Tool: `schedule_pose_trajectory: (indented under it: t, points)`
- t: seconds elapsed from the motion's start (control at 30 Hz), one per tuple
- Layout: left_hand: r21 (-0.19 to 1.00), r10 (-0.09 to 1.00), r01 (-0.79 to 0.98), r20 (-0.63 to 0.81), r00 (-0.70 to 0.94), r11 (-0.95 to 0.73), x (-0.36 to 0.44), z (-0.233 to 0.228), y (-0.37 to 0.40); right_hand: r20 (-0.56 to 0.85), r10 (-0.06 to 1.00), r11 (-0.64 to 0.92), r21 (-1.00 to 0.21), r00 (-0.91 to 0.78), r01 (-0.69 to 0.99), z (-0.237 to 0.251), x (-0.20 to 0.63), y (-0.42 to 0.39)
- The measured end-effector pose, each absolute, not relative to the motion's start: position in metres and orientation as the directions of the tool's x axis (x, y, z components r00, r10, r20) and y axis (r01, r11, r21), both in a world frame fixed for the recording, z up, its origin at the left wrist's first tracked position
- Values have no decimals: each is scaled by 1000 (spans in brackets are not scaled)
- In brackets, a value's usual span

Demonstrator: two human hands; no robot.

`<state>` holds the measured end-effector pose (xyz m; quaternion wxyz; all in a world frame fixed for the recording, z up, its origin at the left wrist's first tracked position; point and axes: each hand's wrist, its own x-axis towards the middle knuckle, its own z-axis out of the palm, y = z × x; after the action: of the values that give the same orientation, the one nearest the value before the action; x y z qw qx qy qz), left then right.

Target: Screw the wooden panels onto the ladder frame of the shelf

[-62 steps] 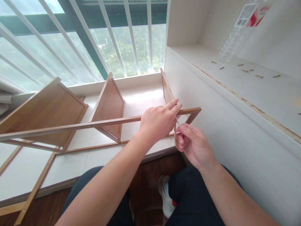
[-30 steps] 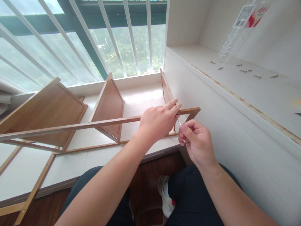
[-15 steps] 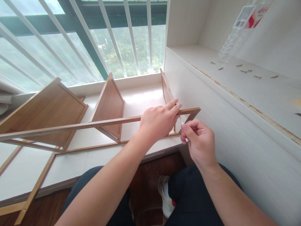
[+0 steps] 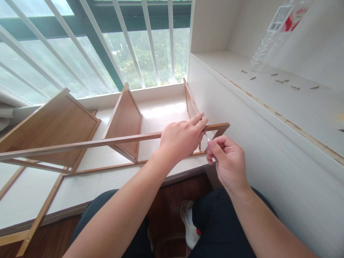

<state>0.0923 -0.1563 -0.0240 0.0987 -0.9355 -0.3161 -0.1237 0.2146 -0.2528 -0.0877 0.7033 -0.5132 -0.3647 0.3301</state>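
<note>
My left hand [image 4: 182, 138] lies over the long brown wooden rail [image 4: 134, 138] of a shelf frame, near its right end. Its fingers reach across the rail toward the end panel [image 4: 190, 98], and its thumb is hidden below. In a pinch, my right hand [image 4: 227, 157] holds a thin silver tool [image 4: 206, 135], perhaps a hex key or a screwdriver; the fingers cover its rear part. The tool's tip meets the rail just beside my left fingers, close to the frame's corner [image 4: 224, 126]. A fastener at the tip is too small to make out.
Two wooden panels [image 4: 125, 123] [image 4: 53, 130] stand across the frame on a white window ledge [image 4: 113, 179]. Several screws [image 4: 279, 81] and a clear plastic bottle [image 4: 271, 39] are on the white shelf at right. Another wooden frame [image 4: 40, 218] lies at lower left.
Almost nothing differs. My right hand and the tool have shifted very slightly, with the tip still at the rail. My left hand stays in place.
</note>
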Motion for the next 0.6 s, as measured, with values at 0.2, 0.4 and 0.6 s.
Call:
schedule_pose_trajectory:
  t: [0.2, 0.4, 0.6]
  points:
    - [-104, 567, 614, 289, 772, -783, 93, -24, -156, 174, 835, 248, -966, 522, -74, -90, 215, -252]
    - [-112, 569, 617, 287, 771, -779, 93, -25, -156, 202, 822, 262, -964, 532, -40, -93, 217, -250]
    - [-127, 560, 611, 289, 777, -782, 93, -25, -155, 222, 815, 252, -968, 535, 18, -92, 217, -252]
